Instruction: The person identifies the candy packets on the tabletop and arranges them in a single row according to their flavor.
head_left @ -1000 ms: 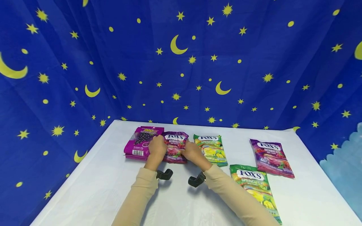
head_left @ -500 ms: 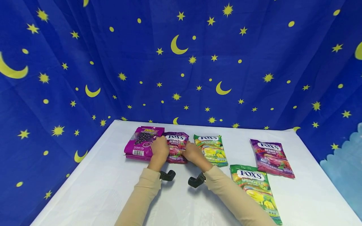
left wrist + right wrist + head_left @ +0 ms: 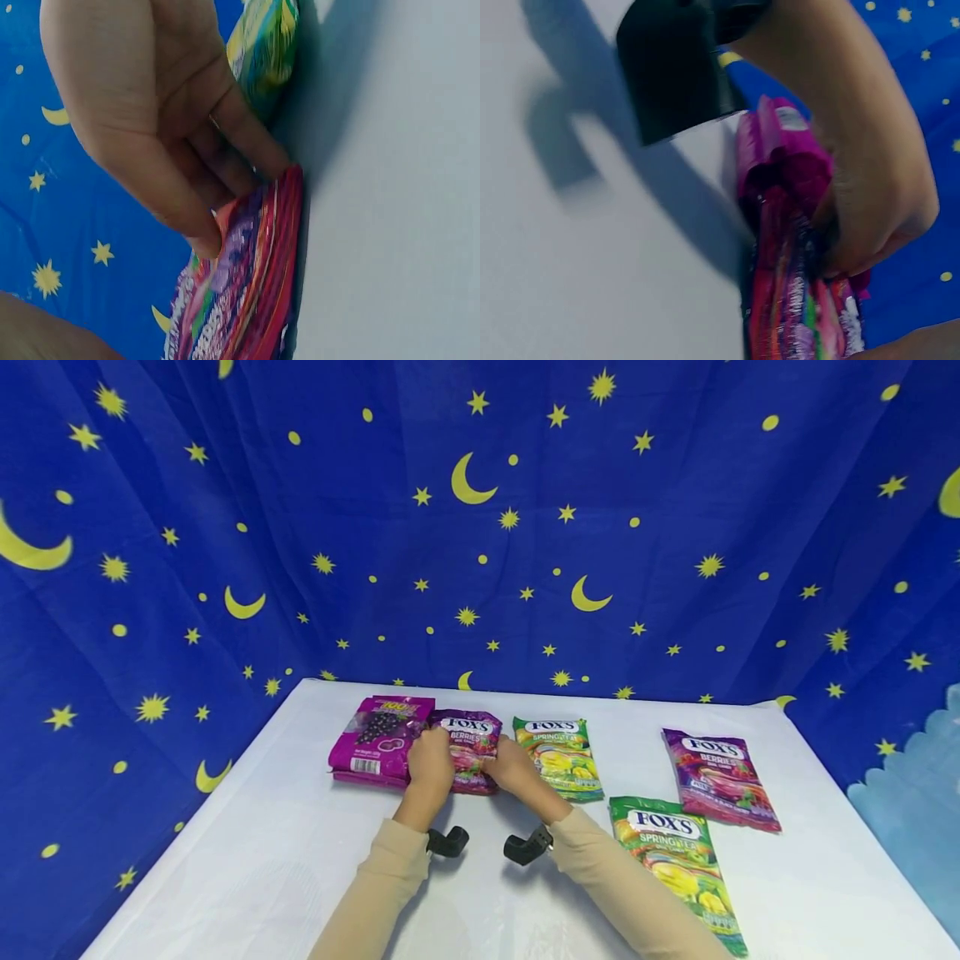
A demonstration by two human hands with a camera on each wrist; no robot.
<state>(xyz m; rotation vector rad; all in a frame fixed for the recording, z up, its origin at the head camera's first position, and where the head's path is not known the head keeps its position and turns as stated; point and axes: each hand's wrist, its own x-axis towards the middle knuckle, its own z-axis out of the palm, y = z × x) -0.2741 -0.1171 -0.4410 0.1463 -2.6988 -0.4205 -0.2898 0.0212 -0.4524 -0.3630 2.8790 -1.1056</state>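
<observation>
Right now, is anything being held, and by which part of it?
The leftmost Fox's Berries bag: the left hand grips its left edge, the right hand its right edge.

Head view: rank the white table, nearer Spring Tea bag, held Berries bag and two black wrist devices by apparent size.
1. White table
2. Nearer Spring Tea bag
3. Held Berries bag
4. Black wrist devices: too alike to rank

On the white table (image 3: 247, 868), round its centre, lie purple grape packs (image 3: 377, 735) at ten o'clock, a berries bag (image 3: 472, 743) at eleven, a green bag (image 3: 558, 760) at one, a second berries bag (image 3: 722, 781) at two, another green bag (image 3: 678, 870) at four.
</observation>
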